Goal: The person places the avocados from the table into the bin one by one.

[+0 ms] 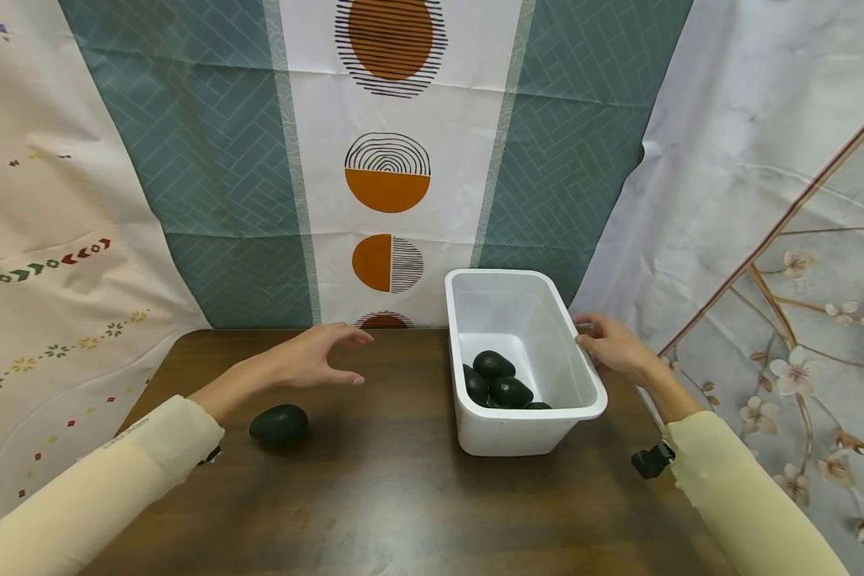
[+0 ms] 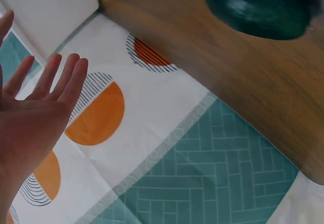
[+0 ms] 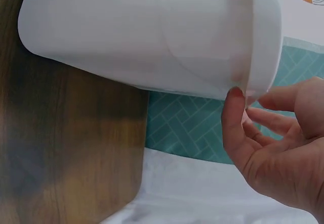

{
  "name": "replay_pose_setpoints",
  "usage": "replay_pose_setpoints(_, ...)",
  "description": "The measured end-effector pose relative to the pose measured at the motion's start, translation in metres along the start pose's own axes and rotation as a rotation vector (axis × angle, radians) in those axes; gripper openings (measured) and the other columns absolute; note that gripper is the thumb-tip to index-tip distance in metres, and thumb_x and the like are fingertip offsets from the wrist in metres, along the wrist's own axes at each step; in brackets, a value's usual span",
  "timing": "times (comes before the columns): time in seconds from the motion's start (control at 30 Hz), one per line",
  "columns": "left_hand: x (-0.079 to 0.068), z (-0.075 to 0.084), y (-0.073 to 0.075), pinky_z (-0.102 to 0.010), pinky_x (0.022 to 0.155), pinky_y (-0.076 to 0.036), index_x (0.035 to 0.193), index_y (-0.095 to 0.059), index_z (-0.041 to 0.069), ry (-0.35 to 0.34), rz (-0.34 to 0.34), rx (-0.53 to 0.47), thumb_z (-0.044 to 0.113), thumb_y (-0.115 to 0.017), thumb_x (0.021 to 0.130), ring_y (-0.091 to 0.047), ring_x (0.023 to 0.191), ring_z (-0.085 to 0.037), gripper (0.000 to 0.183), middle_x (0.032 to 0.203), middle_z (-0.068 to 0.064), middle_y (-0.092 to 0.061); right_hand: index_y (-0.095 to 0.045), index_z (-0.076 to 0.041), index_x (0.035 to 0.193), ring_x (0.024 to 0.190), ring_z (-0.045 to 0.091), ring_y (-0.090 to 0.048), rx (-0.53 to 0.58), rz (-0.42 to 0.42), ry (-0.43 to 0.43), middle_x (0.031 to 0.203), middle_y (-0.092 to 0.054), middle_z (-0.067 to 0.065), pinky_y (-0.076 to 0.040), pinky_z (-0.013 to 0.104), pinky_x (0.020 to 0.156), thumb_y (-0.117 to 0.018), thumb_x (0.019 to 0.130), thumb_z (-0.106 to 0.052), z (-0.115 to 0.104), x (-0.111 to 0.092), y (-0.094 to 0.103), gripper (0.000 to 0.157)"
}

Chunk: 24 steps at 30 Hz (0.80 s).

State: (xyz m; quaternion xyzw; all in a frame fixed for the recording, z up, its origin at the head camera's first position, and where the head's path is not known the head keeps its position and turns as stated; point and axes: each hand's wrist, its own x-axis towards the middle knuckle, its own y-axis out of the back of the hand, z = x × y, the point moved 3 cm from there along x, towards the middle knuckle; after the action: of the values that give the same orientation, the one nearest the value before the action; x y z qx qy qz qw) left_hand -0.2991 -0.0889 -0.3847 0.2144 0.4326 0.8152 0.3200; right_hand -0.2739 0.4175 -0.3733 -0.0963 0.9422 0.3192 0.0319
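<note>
A white plastic bin (image 1: pixel 507 433) stands at the right of the table, with several dark green avocados (image 1: pixel 510 393) in its near end. My right hand (image 1: pixel 614 346) is at the bin's right side, pinching the rim between thumb and fingers; the right wrist view shows the grip at the lip of the bin (image 3: pixel 131 36). To the left, my left hand (image 1: pixel 308 358) hovers over the table with fingers spread and nothing in it. One loose avocado (image 1: pixel 279 426) lies on the wood just nearer than that hand, apart from it. The left wrist view also catches this avocado (image 2: pixel 258 8).
The brown wooden table (image 1: pixel 374 496) reaches back to a hanging patterned cloth (image 1: pixel 403 192). A cream cloth (image 1: pixel 58 336) hangs along the left side and a floral cloth (image 1: pixel 785 264) along the right. Bare wood separates the loose avocado from the bin.
</note>
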Motion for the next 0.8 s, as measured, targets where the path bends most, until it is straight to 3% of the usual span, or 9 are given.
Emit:
replay_pose_setpoints(0.17, -0.014, -0.013, -0.001, -0.061, 0.112, -0.043, 0.149, -0.056, 0.006, 0.058, -0.071, 0.039, 0.042, -0.083, 0.092, -0.055, 0.136, -0.040, 0.073, 0.147, -0.018, -0.058, -0.033, 0.010, 0.157, 0.099, 0.028, -0.069, 0.062, -0.010, -0.055, 0.133, -0.057, 0.035, -0.063, 0.040, 0.077, -0.054, 0.111, -0.011, 0.006, 0.003, 0.001, 0.055)
replay_pose_setpoints(0.33, -0.024, -0.028, -0.001, -0.063, 0.111, -0.043, 0.152, -0.052, 0.004, 0.116, -0.148, 0.104, 0.039, -0.083, 0.092, -0.052, 0.136, -0.046, 0.076, 0.149, -0.024, -0.053, -0.037, 0.011, 0.154, 0.090, 0.025, -0.073, 0.026, 0.010, -0.056, 0.127, -0.062, 0.034, -0.063, 0.044, 0.075, -0.056, 0.109, -0.010, 0.007, 0.003, 0.002, 0.053)
replay_pose_setpoints(0.8, -0.047, -0.050, -0.009, -0.061, 0.106, -0.048, 0.140, -0.061, 0.005, 0.142, -0.190, 0.195, 0.030, -0.091, 0.086, -0.057, 0.130, -0.047, 0.066, 0.140, -0.022, -0.059, -0.041, 0.011, 0.153, 0.086, 0.020, -0.070, 0.015, 0.026, -0.042, 0.123, -0.064, 0.033, -0.063, 0.041, 0.072, -0.058, 0.108, -0.008, 0.007, 0.002, 0.002, 0.051)
